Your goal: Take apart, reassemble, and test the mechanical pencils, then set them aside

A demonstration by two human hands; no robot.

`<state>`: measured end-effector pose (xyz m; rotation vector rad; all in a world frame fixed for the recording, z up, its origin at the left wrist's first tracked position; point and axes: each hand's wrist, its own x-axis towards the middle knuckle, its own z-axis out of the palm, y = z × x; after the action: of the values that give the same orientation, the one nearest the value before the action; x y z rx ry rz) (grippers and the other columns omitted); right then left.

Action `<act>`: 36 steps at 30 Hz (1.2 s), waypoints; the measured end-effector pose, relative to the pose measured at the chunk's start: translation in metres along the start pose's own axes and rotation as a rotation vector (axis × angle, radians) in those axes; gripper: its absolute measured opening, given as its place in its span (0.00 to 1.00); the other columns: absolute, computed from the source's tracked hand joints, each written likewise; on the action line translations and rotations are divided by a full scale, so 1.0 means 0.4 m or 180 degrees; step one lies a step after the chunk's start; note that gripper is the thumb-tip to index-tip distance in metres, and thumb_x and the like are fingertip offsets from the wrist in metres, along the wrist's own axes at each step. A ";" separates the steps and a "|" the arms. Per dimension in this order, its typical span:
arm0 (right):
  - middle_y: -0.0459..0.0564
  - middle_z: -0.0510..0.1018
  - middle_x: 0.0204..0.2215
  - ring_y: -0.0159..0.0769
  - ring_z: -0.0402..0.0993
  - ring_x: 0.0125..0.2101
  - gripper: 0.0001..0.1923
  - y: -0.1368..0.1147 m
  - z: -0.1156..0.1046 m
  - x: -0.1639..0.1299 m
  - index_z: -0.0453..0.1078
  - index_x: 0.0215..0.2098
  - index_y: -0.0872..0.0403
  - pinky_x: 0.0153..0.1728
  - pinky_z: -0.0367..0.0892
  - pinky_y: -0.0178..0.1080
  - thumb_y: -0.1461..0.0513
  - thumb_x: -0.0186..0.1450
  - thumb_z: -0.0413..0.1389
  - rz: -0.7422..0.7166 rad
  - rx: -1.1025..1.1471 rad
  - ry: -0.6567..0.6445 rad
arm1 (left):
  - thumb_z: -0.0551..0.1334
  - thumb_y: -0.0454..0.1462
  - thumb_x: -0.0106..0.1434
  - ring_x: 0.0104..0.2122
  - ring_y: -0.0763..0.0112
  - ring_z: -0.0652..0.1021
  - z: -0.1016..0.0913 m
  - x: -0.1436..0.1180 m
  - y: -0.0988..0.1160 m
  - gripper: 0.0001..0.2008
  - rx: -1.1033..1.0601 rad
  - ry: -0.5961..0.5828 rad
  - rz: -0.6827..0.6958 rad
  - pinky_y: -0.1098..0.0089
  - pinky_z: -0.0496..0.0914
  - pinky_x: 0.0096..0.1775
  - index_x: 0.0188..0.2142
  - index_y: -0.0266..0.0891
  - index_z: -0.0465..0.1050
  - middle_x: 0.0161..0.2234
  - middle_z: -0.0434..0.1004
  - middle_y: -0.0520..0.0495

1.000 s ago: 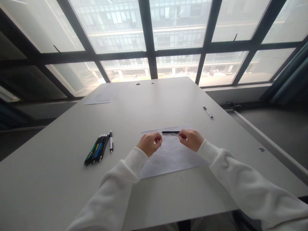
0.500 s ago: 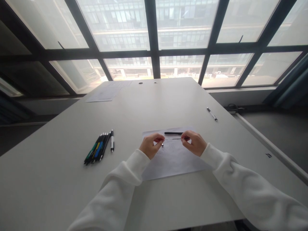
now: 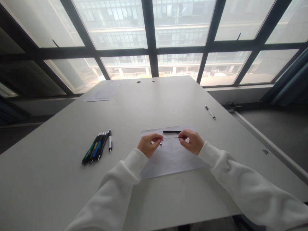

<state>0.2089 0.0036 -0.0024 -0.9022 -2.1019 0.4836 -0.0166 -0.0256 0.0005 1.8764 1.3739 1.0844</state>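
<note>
Both my hands hover over a white sheet of paper (image 3: 173,158) on the grey table (image 3: 149,106). My right hand (image 3: 191,141) pinches one end of a thin pen refill (image 3: 171,138). My left hand (image 3: 148,145) pinches its other end, and a tiny part (image 3: 160,143) shows just below those fingertips. A black pen barrel (image 3: 171,132) lies on the paper just beyond my hands.
A row of several pens (image 3: 97,148), black, green, blue and one white, lies to the left. A single pen (image 3: 210,112) lies at the right side of the table. More paper (image 3: 102,93) sits at the far left corner. Large windows stand behind.
My left hand has closed in on the refill's free end, so both hands now hold it level. The view shifted slightly.
</note>
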 end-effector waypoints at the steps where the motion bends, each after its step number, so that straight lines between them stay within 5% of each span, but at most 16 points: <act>1: 0.45 0.69 0.23 0.29 0.66 0.25 0.04 0.000 0.000 0.000 0.66 0.28 0.55 0.30 0.64 0.33 0.68 0.54 0.51 -0.0004 0.0002 0.0002 | 0.59 0.35 0.54 0.30 0.70 0.78 0.000 0.000 0.002 0.08 -0.0001 -0.0005 -0.0007 0.71 0.72 0.36 0.33 0.36 0.75 0.30 0.79 0.47; 30: 0.47 0.70 0.25 0.31 0.67 0.27 0.04 -0.040 0.006 0.007 0.66 0.30 0.54 0.34 0.65 0.36 0.67 0.57 0.50 -0.0201 -0.0003 -0.0209 | 0.59 0.37 0.55 0.28 0.72 0.77 0.021 -0.002 0.046 0.07 -0.0034 -0.0167 0.0128 0.71 0.72 0.35 0.31 0.36 0.75 0.27 0.78 0.47; 36: 0.47 0.70 0.25 0.31 0.67 0.28 0.05 -0.035 0.005 0.004 0.66 0.30 0.54 0.34 0.65 0.36 0.67 0.56 0.50 -0.0197 0.0029 -0.0182 | 0.60 0.37 0.53 0.33 0.69 0.77 0.011 -0.005 0.042 0.13 -0.0159 -0.0289 0.0133 0.68 0.72 0.39 0.40 0.36 0.70 0.35 0.77 0.44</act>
<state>0.2006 -0.0048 0.0054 -0.8244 -2.1710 0.4915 -0.0047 -0.0327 0.0112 1.9018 1.2510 1.0312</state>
